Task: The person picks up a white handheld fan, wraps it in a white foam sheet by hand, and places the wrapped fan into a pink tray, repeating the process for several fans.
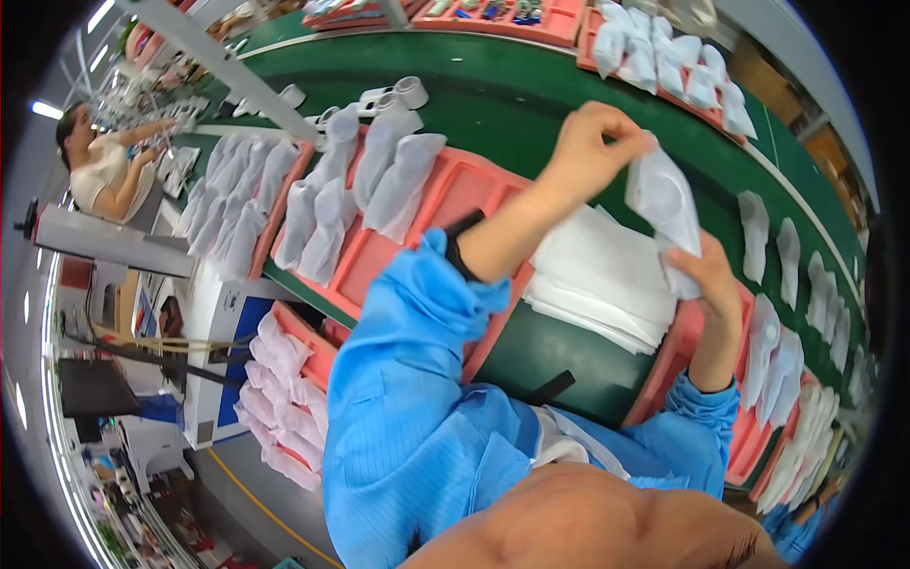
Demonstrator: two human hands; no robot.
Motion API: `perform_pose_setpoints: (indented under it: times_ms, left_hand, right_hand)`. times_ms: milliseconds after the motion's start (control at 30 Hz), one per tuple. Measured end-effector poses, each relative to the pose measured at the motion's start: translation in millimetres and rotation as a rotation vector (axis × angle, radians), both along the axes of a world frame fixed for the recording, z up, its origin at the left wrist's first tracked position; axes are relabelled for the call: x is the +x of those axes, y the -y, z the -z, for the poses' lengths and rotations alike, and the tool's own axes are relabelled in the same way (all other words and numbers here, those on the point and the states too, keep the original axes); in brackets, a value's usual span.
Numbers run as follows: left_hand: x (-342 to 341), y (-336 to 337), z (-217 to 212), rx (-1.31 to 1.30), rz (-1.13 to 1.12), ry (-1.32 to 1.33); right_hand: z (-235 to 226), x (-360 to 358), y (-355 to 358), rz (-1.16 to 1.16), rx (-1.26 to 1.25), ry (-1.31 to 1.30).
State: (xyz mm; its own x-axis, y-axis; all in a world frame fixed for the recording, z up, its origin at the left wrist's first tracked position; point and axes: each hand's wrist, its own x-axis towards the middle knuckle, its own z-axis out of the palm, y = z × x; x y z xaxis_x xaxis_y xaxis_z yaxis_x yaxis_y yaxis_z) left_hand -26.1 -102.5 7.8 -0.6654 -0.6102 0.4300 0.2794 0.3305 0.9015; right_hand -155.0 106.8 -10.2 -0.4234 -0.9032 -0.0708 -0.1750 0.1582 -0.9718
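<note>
Between my two hands hangs a thin white bag (663,190) with a rounded object inside; what that object is I cannot make out. My left hand (595,147) pinches the bag's upper end between thumb and fingers. Lower down, the fingers of my right hand (709,275) are closed round the bag's other end. Below the bag, a stack of flat white bags or sheets (602,280) lies on the green work surface, close to my left forearm.
To the left, a pink compartment tray (462,194) holds several white-wrapped items (406,185). Another pink tray (675,353) stands at right. Wrapped pieces (754,237) lie along the green belt (512,95). White cylindrical parts (409,92) sit beyond. A person (109,166) works at far left.
</note>
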Motion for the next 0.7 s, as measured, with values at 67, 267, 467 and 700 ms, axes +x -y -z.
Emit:
perform_pose_setpoints:
  times_ms: [67,267,467,700]
  left_hand:
    - [1.2,57.3,9.1,-0.304,-0.369,0.246]
    - [99.4,258.6,46.2,-0.463,-1.284,1.127]
    - [226.6,365.0,131.1,-0.302,-1.174,1.206]
    - [256.5,421.7,117.4,-0.266,-1.014,1.231]
  right_hand:
    - [18.3,-38.9,7.1,0.165,-0.009,-0.213]
    - [152.0,-169.6,-1.5,0.479,0.402,-1.002]
    - [74.3,-80.1,18.3,0.509,0.628,-1.002]
    - [64.9,-72.9,11.3,0.495,0.295,-1.051]
